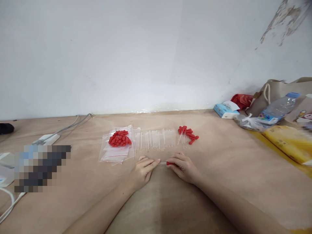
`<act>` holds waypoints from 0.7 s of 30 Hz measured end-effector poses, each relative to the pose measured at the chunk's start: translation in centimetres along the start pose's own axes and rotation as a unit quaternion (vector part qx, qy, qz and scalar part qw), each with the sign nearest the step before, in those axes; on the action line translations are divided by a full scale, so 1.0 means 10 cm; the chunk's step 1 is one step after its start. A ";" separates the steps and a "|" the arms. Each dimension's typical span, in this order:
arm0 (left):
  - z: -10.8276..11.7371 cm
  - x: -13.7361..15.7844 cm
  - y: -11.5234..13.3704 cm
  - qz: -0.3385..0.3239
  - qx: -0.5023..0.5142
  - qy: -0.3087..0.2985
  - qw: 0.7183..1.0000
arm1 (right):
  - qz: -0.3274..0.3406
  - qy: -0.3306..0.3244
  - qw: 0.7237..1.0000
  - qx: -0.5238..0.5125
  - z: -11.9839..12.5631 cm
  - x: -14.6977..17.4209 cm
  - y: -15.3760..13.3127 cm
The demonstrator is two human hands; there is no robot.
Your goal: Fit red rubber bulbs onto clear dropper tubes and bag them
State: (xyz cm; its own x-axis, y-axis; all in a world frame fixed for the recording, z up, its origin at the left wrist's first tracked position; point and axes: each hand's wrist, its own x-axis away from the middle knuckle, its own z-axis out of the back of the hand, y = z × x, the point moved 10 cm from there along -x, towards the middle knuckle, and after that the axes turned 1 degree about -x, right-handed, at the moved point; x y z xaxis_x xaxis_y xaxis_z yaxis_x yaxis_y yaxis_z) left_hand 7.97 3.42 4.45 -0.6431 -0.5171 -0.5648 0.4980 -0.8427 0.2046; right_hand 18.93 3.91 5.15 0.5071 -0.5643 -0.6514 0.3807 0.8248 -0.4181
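Between the fingers of my right hand (182,165) is a red rubber bulb (168,163). A thin clear dropper tube (162,163) runs leftward from it to my left hand (145,169), whose fingertips pinch the other end. Just beyond my hands lies a row of loose clear tubes (153,139). To its left, a pile of red bulbs (120,139) rests on clear zip bags (115,154). Right of the row is a small heap of droppers with red bulbs on their tubes (187,133).
A blue tissue box (224,111), a plastic bottle (280,105) and a yellow packet (287,143) lie at the right beside a bag. Over at the left are a power strip (48,139), cables and a blurred-out dark object (44,169). A white wall backs the table.
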 end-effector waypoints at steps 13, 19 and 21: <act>-0.06 0.00 0.00 0.006 0.027 -0.003 1.000 | 0.008 -0.045 0.998 0.050 -0.13 -0.03 -0.05; -0.07 -0.01 -0.03 0.022 0.037 0.002 0.999 | -0.019 -0.020 1.000 -0.007 -0.08 -0.03 0.07; -0.07 -0.01 -0.06 0.038 0.034 0.000 0.999 | -0.041 -0.017 0.998 -0.050 -0.06 -0.02 0.11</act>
State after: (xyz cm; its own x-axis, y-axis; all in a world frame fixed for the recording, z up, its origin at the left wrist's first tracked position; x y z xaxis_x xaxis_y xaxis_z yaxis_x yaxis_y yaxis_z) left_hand 8.15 4.11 3.83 -0.6046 -0.5798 -0.5461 0.5046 -0.8093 0.3007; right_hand 18.80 4.98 4.43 0.5043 -0.6293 -0.5913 0.3429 0.7744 -0.5317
